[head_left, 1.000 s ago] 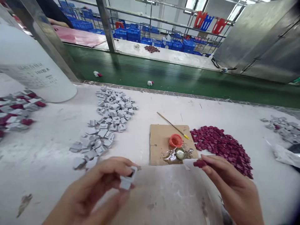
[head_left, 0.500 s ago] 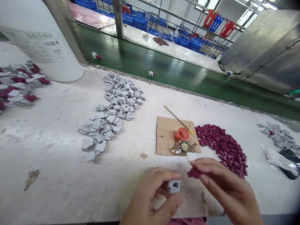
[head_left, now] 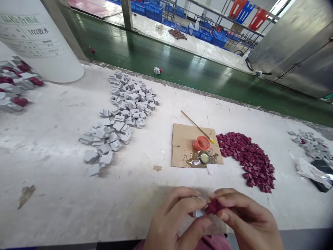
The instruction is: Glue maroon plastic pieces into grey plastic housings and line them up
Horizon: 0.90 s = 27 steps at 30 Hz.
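Observation:
Between the thumb and fingers of my left hand (head_left: 177, 218) is a small grey plastic part (head_left: 198, 212), mostly hidden by the fingers. My right hand (head_left: 244, 215) pinches a maroon plastic piece (head_left: 213, 206) right beside it; whether the two parts touch I cannot tell. Beyond the hands lies a cardboard square (head_left: 179, 139) wet with brown liquid. On it are an orange cup (head_left: 201, 143), a round cap-like disc (head_left: 204, 157) and the yellow-tipped end of a thin stick (head_left: 197, 127). A heap of maroon pieces (head_left: 247, 156) lies to the right of the cardboard.
Grey parts (head_left: 125, 107) are heaped left of centre. A large white bottle (head_left: 59, 62) stands at the far left beside joined grey-and-maroon parts (head_left: 18, 83). More grey pieces (head_left: 312, 144) and a plastic bag (head_left: 307, 172) lie right. A green conveyor belt (head_left: 195, 76) runs behind the table.
My right hand has brought the maroon piece leftward and down to the grey part in my left hand. On the belt, the parts have shifted left. The view has tilted slightly.

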Motion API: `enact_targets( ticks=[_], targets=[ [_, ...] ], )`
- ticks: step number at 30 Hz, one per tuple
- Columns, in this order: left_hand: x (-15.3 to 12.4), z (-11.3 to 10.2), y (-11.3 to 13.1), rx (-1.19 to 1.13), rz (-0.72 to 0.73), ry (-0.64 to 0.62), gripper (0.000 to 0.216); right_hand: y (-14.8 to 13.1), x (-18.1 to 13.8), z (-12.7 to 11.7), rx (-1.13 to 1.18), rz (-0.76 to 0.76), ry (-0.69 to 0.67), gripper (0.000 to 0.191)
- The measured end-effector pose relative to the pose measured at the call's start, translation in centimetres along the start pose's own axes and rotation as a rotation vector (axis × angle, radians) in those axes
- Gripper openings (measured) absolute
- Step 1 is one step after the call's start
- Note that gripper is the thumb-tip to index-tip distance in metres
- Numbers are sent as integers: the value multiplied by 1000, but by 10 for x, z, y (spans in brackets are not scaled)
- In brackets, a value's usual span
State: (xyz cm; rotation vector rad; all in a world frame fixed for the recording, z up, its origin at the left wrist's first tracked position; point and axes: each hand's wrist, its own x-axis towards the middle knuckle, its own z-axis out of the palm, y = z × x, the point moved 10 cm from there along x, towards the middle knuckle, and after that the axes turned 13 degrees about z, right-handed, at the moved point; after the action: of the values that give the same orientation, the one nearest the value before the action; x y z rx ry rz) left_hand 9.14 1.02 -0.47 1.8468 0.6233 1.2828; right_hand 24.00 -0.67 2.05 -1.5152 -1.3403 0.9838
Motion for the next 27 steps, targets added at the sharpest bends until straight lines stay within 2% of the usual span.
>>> enact_targets(
  ticks=[3,5,7,11,16,21,24,27],
  targets=[
    [-3,-4,-1,122,-18,-52,34,-8,8,-19,-133,-76,182,18],
    [-3,-7,3,239,36,-92,29,-17,16,-30,-292,-175,315,23],
    [-2,-11,8,349,126,-118,24,-23,26,-29,-461,-288,355,24],
    [0,-13,11,429,222,-140,24,-23,40,-19,-619,-403,323,21],
    [-3,-15,3,417,173,-113,20,-18,47,-10,-631,-417,283,20],
    [-4,-13,-5,375,119,-134,22,-24,42,-12,-609,-446,302,23],
    [-1,-14,-5,355,113,-120,19,-27,26,-14,-508,-404,311,30],
    [2,-18,-3,362,106,-83,20,-18,10,-4,-331,-283,214,29]
  ],
)
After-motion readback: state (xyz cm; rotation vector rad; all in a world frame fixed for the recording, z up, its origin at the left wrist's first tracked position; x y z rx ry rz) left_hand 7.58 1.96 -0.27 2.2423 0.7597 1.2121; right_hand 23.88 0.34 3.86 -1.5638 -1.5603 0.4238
